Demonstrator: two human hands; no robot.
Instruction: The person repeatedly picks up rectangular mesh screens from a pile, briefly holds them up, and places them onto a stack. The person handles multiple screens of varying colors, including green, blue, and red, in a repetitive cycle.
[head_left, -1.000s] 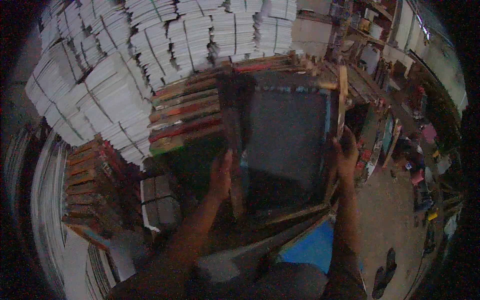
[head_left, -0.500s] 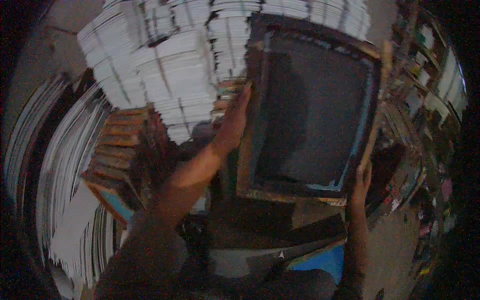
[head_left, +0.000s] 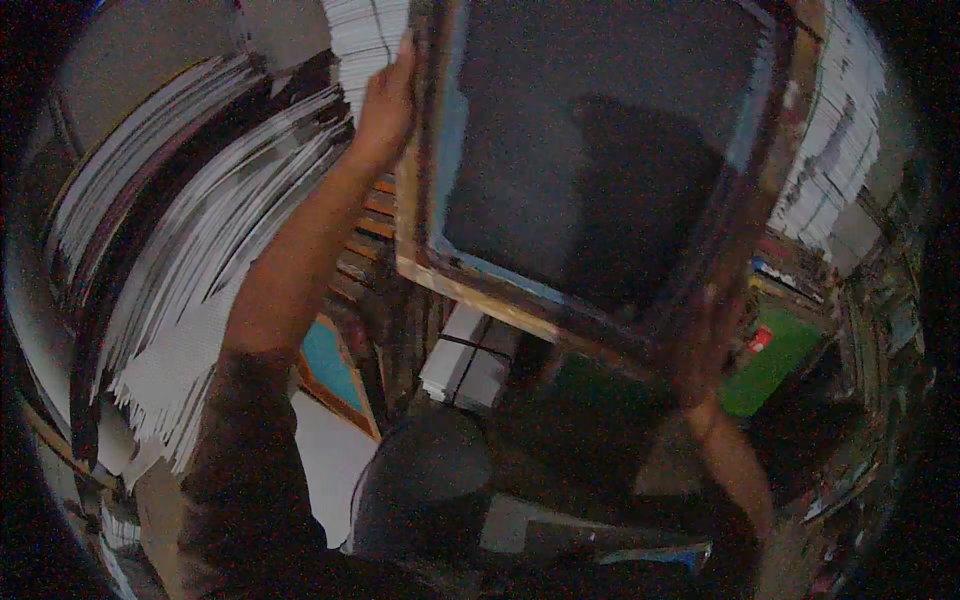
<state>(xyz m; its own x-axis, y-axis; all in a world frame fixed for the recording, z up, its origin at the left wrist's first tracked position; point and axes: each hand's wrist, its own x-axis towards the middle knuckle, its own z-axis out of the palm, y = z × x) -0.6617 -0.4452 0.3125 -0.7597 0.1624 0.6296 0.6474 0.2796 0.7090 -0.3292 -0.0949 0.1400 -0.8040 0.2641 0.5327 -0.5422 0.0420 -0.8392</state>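
A wooden screen-printing frame (head_left: 600,70), with dark mesh and pale blue edging along its inner sides, is held up in front of me between both hands. It is tilted, and its upper end runs out of view. My left hand (head_left: 390,105) grips the left side rail, fingers pointing up along it. My right hand (head_left: 703,345) holds the lower right corner; it is in shadow and blurred, so its fingers barely show. A dark shadow falls across the mesh.
Large sheets stand in curved stacks (head_left: 215,210) on the left. Several wooden frames (head_left: 375,215) are piled behind my left forearm, one with teal mesh (head_left: 326,362) below. A banded white paper bundle (head_left: 468,360) lies under the frame. A green panel (head_left: 775,360) and white paper stacks (head_left: 835,120) are at right.
The screen-printing frame has come up and closer, turning so its lower edge slopes down to the right. Both hands moved with it, still gripping. The surroundings have shifted in view.
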